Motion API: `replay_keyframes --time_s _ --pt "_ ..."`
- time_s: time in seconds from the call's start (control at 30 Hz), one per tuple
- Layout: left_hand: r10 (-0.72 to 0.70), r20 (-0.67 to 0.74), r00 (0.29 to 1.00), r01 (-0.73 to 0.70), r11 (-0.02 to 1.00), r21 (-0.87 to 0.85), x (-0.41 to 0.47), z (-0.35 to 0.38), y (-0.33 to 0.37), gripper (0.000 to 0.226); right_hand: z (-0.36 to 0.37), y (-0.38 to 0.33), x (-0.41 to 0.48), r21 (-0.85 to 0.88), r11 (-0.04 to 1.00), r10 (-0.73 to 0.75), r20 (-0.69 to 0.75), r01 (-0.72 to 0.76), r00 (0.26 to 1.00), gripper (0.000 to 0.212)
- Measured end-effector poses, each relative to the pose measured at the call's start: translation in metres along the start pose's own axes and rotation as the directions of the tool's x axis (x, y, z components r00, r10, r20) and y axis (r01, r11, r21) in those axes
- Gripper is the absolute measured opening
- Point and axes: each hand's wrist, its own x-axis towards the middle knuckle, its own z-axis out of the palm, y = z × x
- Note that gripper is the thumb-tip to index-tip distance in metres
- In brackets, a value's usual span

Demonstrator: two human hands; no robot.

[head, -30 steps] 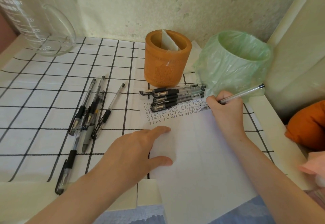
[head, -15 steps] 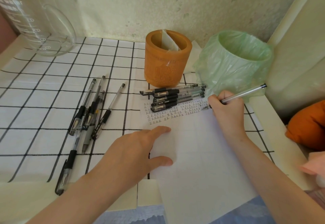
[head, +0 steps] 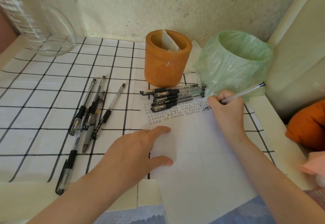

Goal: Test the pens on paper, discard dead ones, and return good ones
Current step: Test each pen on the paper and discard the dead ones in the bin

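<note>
Right hand: thumb and curled fingers pinch a clear pen; its tip meets the paper at the sheet's far right corner, slanted as for writing, so the ink can be judged
Left hand: lies flat on the paper's left edge, fingers relaxed, thumb spread wide, holding nothing; likely pinning the sheet against the stroke
Paper: toward the worktop's right side, overhanging its near edge; small test marks line its far end
Row of pens: side by side across the paper's far edge, just before the orange holder; probably already tested
Loose pens: heaped on the checked cloth left of the sheet; probably awaiting a turn
Green-bagged bin: far right corner, just beyond the writing hand; handy for dead pens
In the way: the row crowds the marks; the bag hangs close to the pen's back end
Elsewhere: glass jug at the far left corner; orange cushion past the right edge
</note>
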Motion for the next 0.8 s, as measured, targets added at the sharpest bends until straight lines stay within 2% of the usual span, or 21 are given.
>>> replay_keyframes --time_s 0.3,0.4,0.5,0.57,0.63,0.7,0.8 --pt "-0.009 0.009 1.000 0.009 1.000 -0.009 0.000 0.000 0.001 0.065 -0.001 -0.001 0.001 0.005 1.000 0.008 0.023 -0.008 1.000 0.034" --pt "0.006 -0.110 0.994 -0.023 0.987 -0.156 0.000 0.002 0.001 0.064 -0.002 0.000 0.002 0.007 0.999 0.032 0.017 -0.032 0.999 0.034" --pt "-0.013 -0.253 0.967 -0.101 0.896 -0.432 -0.001 -0.003 0.007 0.041 -0.002 -0.011 -0.004 0.092 0.996 0.017 0.015 -0.019 1.000 0.040" --pt "-0.030 -0.261 0.965 -0.112 0.851 -0.514 0.001 -0.007 0.008 0.042 -0.002 -0.027 -0.010 0.235 0.970 0.041 0.104 -0.064 0.994 0.039" --pt "-0.018 -0.265 0.964 -0.126 0.847 -0.516 0.004 -0.005 0.007 0.048 -0.004 -0.044 -0.017 0.377 0.904 0.097 0.281 -0.202 0.955 0.034" --pt "-0.011 -0.237 0.971 -0.123 0.832 -0.541 0.006 -0.004 0.007 0.051 -0.005 -0.055 -0.025 0.413 0.860 0.101 0.438 -0.300 0.893 0.032" --pt "0.003 -0.223 0.975 -0.135 0.804 -0.579 0.007 -0.003 0.009 0.053 -0.004 -0.061 -0.036 0.393 0.857 0.090 0.521 -0.333 0.849 0.032"
